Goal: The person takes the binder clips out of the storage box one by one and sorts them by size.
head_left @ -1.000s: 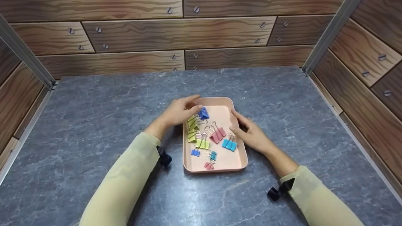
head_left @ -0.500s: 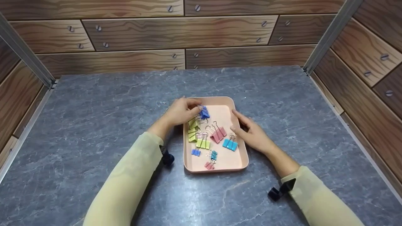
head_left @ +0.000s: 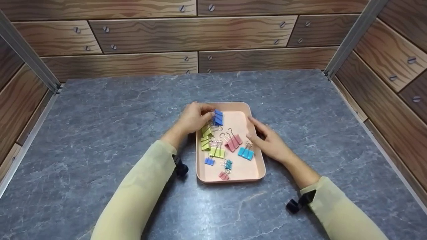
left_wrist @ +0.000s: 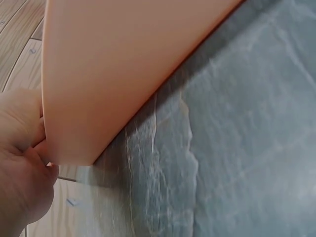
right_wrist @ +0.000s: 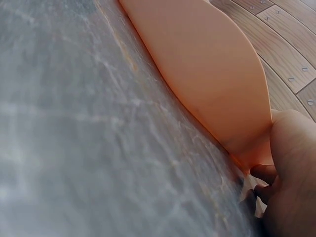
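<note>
A pink tray (head_left: 233, 173) holds several binder clips. At its far left corner my left hand (head_left: 193, 118) reaches over the rim and pinches a large blue binder clip (head_left: 218, 118) between thumb and fingers. My right hand (head_left: 273, 145) grips the tray's right wall, thumb over the rim and fingers outside. Just below the left hand lie yellow-green binder clips (head_left: 217, 152). A large pink binder clip (head_left: 233, 142) lies mid-tray, with a light-blue binder clip (head_left: 246, 153) near the right thumb. In both wrist views the tray's outer wall (left_wrist: 108, 64) hides the clips.
Small clips lie in the near part of the tray: a blue one (head_left: 209, 161), a teal one (head_left: 228, 164) and a pink one (head_left: 224, 175). The grey marbled table (head_left: 133, 96) surrounds the tray. Wood-patterned panels (head_left: 150, 35) stand at the back and sides.
The large blue clip has turned at my left fingertips, now showing a broad face, and has shifted slightly up. The right hand keeps its hold on the tray wall.
</note>
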`<state>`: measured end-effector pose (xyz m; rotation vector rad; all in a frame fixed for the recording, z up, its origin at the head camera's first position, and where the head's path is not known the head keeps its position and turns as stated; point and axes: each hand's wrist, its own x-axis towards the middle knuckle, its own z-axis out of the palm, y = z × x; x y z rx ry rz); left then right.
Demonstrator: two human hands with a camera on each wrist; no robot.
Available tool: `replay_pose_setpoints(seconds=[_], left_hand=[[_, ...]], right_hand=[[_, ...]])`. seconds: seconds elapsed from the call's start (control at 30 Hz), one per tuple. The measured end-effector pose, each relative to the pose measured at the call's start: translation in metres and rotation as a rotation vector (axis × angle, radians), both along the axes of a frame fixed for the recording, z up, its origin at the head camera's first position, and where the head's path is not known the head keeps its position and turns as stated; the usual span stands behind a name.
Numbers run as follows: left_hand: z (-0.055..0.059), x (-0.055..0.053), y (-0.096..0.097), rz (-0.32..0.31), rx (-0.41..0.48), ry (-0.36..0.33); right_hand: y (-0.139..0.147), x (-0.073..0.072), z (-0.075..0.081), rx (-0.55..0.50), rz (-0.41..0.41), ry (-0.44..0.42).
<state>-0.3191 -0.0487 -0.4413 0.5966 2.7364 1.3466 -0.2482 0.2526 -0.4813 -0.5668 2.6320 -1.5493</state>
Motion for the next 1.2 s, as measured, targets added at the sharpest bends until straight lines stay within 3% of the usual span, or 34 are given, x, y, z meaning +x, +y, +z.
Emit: replay_pose_setpoints(seconds=[0.33, 0.67, 0.87, 1.2], left_hand=[[0.012, 0.005, -0.003, 0.102, 0.127, 0.036], [0.045, 0.009, -0.025, 0.174, 0.305, 0.100], [0.061, 0.009, -0.046, 0.201, 0.312, 0.138], [0.056, 0.007, -0.074, 0.219, 0.325, 0.069]], right_hand=[[-0.001, 0.000, 0.001, -0.014, 0.015, -0.001], [0.001, 0.002, 0.002, 0.038, -0.011, -0.013], [0.002, 0.001, 0.003, 0.032, -0.009, -0.009], [0.001, -0.001, 0.001, 0.026, 0.001, -0.001]])
